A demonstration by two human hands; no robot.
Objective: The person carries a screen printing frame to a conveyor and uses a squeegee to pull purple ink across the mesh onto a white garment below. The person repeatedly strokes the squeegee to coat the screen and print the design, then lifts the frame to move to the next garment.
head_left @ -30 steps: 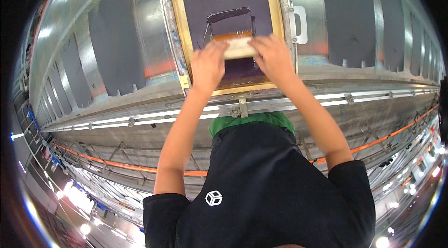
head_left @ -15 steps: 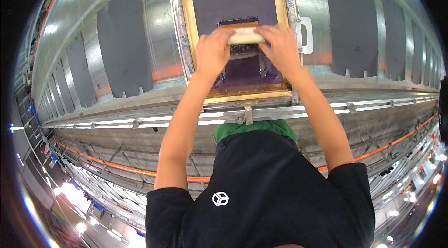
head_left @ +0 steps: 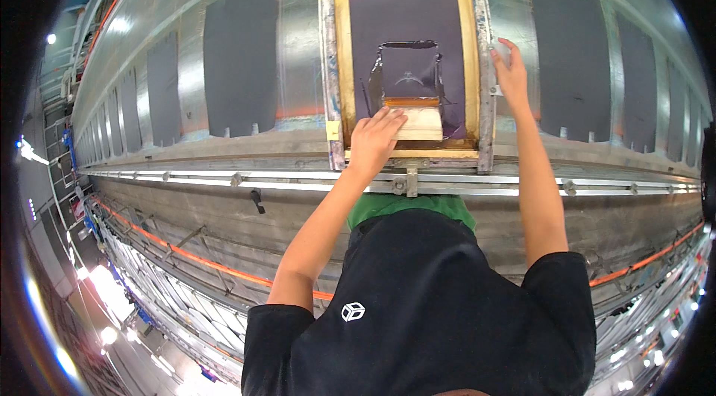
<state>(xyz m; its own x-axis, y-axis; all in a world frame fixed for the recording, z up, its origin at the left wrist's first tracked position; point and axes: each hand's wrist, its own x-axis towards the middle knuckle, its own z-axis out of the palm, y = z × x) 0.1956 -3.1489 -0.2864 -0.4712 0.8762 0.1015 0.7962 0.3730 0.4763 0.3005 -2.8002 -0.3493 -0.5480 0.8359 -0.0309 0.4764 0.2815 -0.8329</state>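
Observation:
A screen-printing frame (head_left: 337,60) with a yellow-taped border and a dark purple mesh lies on the long table in front of me. A wooden squeegee (head_left: 418,121) rests at the near end of the mesh, below a dark inked outline. My left hand (head_left: 373,141) grips the squeegee's left end. On the frame's right edge rests my right hand (head_left: 512,77), fingers spread on the metal rail.
Dark grey fabric pieces (head_left: 240,68) lie in a row along the shiny table, left and right (head_left: 574,60) of the frame. A metal rail (head_left: 224,180) with clamps runs along the table's near edge. An orange strip (head_left: 186,254) runs below it.
Both hands pulled the squeegee toward me down the mesh. My right hand then let go of it and moved to the frame's right edge.

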